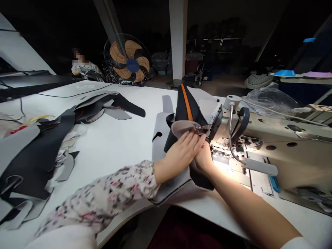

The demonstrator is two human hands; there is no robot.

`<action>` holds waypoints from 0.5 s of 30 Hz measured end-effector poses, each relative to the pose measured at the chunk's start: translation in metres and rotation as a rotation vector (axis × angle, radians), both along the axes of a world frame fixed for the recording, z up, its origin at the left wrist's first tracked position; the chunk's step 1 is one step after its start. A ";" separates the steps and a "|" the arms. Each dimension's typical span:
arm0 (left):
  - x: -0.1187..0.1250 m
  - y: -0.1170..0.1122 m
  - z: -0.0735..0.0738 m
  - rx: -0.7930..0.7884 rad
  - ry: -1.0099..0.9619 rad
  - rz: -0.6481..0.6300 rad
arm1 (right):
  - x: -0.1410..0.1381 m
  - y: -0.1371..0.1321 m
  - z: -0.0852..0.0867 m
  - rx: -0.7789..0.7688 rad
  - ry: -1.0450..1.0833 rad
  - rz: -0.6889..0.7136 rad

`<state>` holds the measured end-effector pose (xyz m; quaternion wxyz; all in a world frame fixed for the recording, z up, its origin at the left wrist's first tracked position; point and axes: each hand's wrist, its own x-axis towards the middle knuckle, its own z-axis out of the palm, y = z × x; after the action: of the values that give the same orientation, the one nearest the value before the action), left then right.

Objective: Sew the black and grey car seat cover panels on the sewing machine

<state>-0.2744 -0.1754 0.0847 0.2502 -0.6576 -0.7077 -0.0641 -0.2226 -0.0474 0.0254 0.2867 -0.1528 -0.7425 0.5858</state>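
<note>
Fabric, black and grey with an orange stripe, spans the tabletop from its near edge toward its far edge, beside the sewing machine. At a curled grey flap, the left hand lies with fingers straight, touching the right hand; whether either grips the fabric, I cannot tell. Cut pieces lie toward the left edge.

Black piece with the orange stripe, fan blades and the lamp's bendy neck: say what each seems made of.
Black piece with the orange stripe: probably matte fabric, since it bends softly and shows no shine.
Fan blades: tan, perhaps plastic, going by their broad curved shape, though painted metal is possible.
Lamp neck: most likely metal, given its ribbed, silvery surface.
</note>
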 end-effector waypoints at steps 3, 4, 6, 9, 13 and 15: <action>-0.019 0.025 0.000 -0.098 -0.159 0.123 | 0.001 0.001 -0.003 0.018 -0.002 -0.004; -0.026 0.030 0.000 -0.120 -0.191 0.122 | 0.002 0.003 -0.004 0.040 -0.009 -0.001; -0.041 0.038 -0.003 -0.139 -0.222 0.107 | 0.004 0.006 -0.006 0.116 -0.027 0.012; -0.061 0.044 -0.010 -0.102 -0.249 0.107 | 0.014 0.009 -0.005 0.292 -0.051 0.069; -0.078 0.051 -0.021 0.011 -0.294 0.162 | 0.031 0.006 0.000 0.623 -0.155 0.151; -0.079 0.053 -0.026 0.040 -0.297 0.174 | 0.036 0.004 -0.001 0.927 -0.300 0.128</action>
<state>-0.3534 -0.1220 0.0592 0.1605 -0.5720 -0.7898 -0.1528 -0.1870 -0.0430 0.0248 0.1779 -0.0460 -0.9660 0.1818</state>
